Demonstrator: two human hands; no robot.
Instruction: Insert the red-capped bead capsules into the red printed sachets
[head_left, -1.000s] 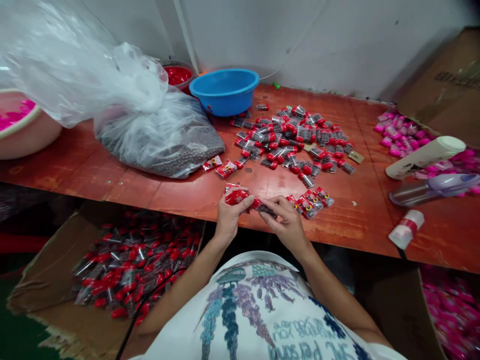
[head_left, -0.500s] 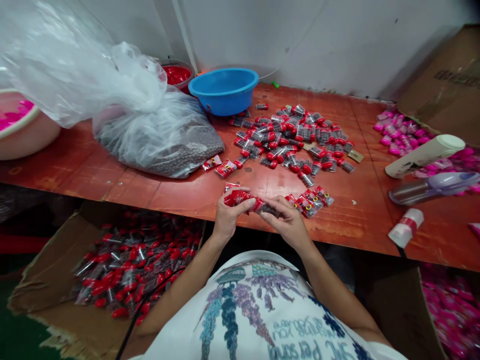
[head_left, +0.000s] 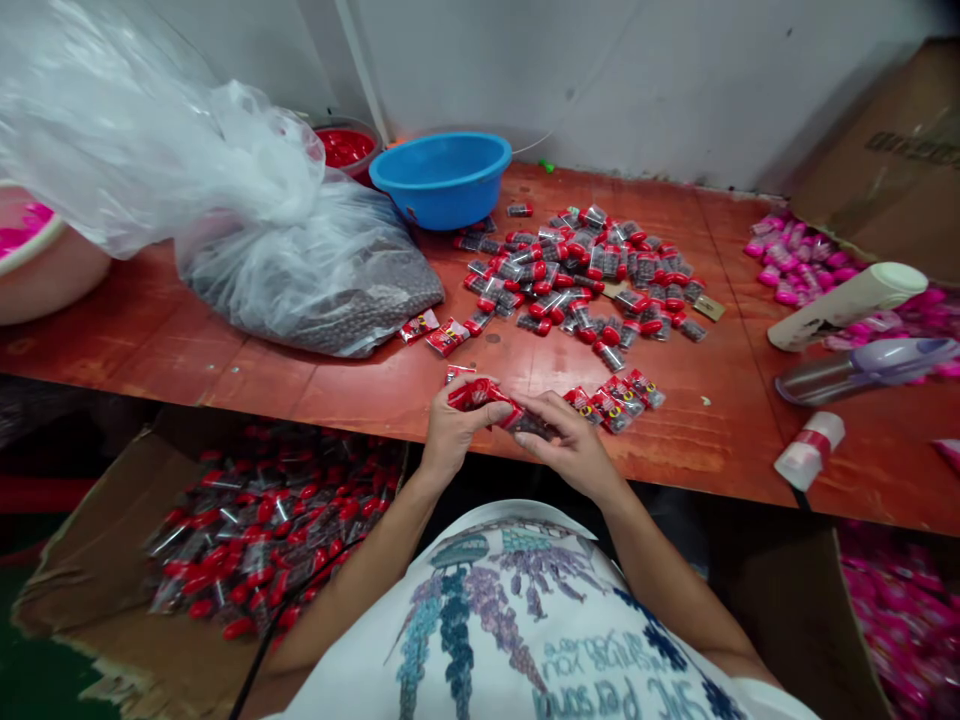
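At the table's front edge my left hand (head_left: 452, 428) is closed around a red printed plastic packet (head_left: 478, 393), its thumb pressed on the top. My right hand (head_left: 571, 446) pinches the other end, where dark contents show through clear film. Whether one packet or more is in the hands I cannot tell. Just right of them lie several red-and-clear packets (head_left: 621, 402) in a row. Another packet (head_left: 459, 372) peeks out behind my left hand, and two more red packets (head_left: 448, 337) rest beside the big bag.
A clear plastic bag of small dark balls (head_left: 352, 290) and a blue basin (head_left: 442, 180) stand at the back left. Red-capped clear little bottles (head_left: 570, 280) are heaped mid-table. An open carton (head_left: 82, 590) of similar bottles is below left. Flask (head_left: 847, 305) and tumbler (head_left: 840, 372) lie right.
The fingers of my right hand have shifted slightly on the packet, and its dark end shows a little more. The whole view has moved slightly; the table items stay put.
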